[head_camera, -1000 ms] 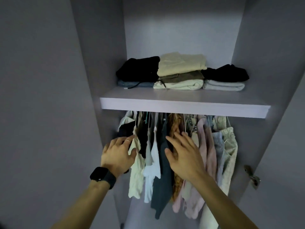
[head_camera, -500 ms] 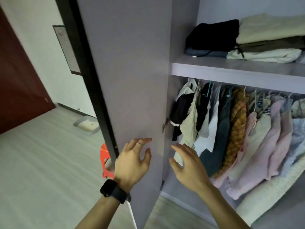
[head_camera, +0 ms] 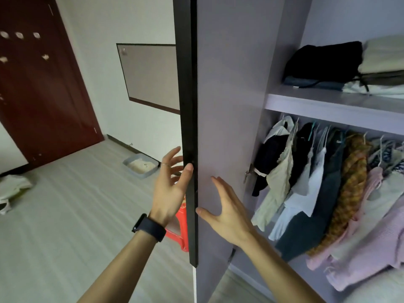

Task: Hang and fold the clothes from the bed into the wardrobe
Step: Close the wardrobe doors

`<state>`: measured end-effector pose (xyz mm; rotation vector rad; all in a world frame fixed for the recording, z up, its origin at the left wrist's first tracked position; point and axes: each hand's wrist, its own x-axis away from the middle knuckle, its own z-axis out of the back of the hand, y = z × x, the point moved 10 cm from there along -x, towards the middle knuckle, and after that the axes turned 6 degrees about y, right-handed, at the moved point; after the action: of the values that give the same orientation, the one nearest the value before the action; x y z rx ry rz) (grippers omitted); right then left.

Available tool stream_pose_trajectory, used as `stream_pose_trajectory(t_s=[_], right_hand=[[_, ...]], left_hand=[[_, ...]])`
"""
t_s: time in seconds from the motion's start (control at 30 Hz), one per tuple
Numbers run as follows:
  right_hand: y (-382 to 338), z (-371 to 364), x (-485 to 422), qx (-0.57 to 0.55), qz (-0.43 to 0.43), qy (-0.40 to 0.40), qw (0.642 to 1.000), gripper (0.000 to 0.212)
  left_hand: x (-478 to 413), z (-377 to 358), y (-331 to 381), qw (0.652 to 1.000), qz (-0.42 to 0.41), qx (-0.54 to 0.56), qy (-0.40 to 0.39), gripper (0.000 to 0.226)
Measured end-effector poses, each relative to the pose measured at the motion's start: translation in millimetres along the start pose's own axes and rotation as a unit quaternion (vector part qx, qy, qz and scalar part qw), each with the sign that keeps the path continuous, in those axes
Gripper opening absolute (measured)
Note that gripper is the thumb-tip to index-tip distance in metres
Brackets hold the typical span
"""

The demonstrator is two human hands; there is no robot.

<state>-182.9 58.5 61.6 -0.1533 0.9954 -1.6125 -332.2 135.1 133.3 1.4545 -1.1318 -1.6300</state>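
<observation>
1. Pulled both hands off the hanging clothes (head_camera: 317, 193) within the last second; swung the view left, away from the rail, toward the wardrobe door (head_camera: 225, 95).
2. Now holding left hand (head_camera: 169, 186) at the door's black edge (head_camera: 188, 84): thumb against the edge, fingers (head_camera: 172, 153) spread wide and straight on the outer side, curled round nothing.
3. Holding right hand (head_camera: 227, 215) at the door's inner face, its fingers (head_camera: 218, 184) splayed wide, thumb tip at the edge, gripping nothing. Cannot tell whether pressing or only hovering.
4. Left as they were: hanging clothes packed close on the rail under the shelf (head_camera: 328, 103), same order as a second ago; folded stacks (head_camera: 328, 62) on the shelf untouched.
5. Newly in view: red stool (head_camera: 178, 237) behind the door, tray (head_camera: 141, 166) on the floor, pale cloth (head_camera: 13, 186) on the floor far left, dark red room door (head_camera: 43, 84). No bed in view.
6. Reading this as: finished arranging the hangers, probably about to swing the door, either shut or out of the way before turning back for more. Cannot tell whether anything remains on the bed.
</observation>
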Motion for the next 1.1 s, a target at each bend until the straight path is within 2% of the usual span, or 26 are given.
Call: stream_pose_trajectory(t_s=[0.13,0.4,0.5,0.57,0.67,0.77,0.87,1.1], right_hand=[[-2.6,-3.1,-4.4,0.005,-0.001,0.001,1.0,0.092],[23.1,34.7,34.1,-0.038,-0.038,0.029,0.998,0.104],[38.1,64.2,51.3,-0.038,-0.054,0.066,0.996,0.096],[51.4,87.5,64.7,-0.032,-0.072,0.098,0.992,0.084],[74.4,124.5,89.0,-0.024,-0.099,0.155,0.983,0.067],[95.6,163.7,111.3,-0.009,-0.135,0.229,0.964,0.062],[115.8,199.3,118.2,0.01,-0.167,0.276,0.947,0.061],[158.1,265.4,91.1,0.089,-0.193,0.318,0.924,0.052]], left_hand=[[0.1,-17.7,-12.4,0.994,0.029,0.064,-0.088,0.035],[34.2,-66.6,3.0,0.988,-0.016,0.049,-0.146,0.028],[50.9,-99.4,11.6,0.985,-0.04,0.036,-0.167,0.031],[62.4,-126.1,18.7,0.975,-0.075,0.02,-0.208,0.037],[78.2,-167.6,31.7,0.949,-0.17,-0.022,-0.266,0.044],[81.3,-202.8,44.6,0.918,-0.279,-0.099,-0.265,0.047],[76.4,-240.7,53.5,0.868,-0.405,-0.185,-0.221,0.055],[44.1,-336.8,48.5,0.809,-0.448,-0.31,-0.221,0.073]])
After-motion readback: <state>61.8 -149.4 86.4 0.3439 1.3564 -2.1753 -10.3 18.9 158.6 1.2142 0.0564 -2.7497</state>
